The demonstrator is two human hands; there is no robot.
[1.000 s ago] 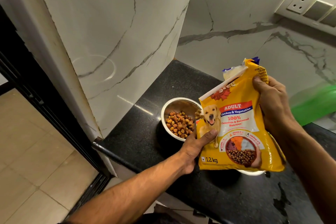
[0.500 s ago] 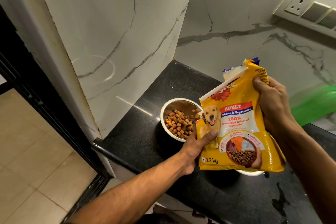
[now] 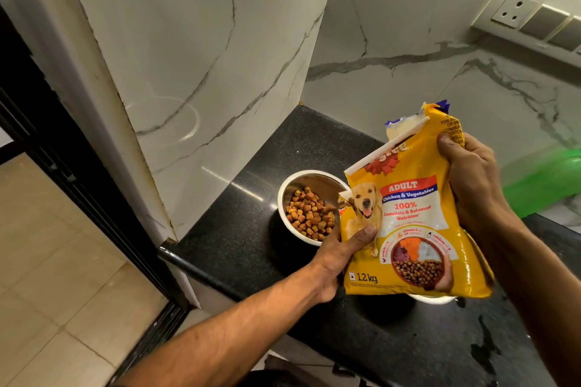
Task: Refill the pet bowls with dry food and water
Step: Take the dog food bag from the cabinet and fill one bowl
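Observation:
A yellow dog-food bag is held tilted over the black counter, its torn corner at the rim of a steel bowl holding brown kibble. My left hand grips the bag's lower left edge, thumb on its front. My right hand grips the bag's upper right side. A second white-rimmed bowl shows only as a sliver under the bag.
Marble walls close the counter's corner at left and back. A socket and switch panel sits on the back wall. A green object lies at the right. Wet patches mark the counter. Tiled floor drops off at left.
More kibble has fallen from the bag into the steel bowl; the heap is larger. Hands and bag have barely moved.

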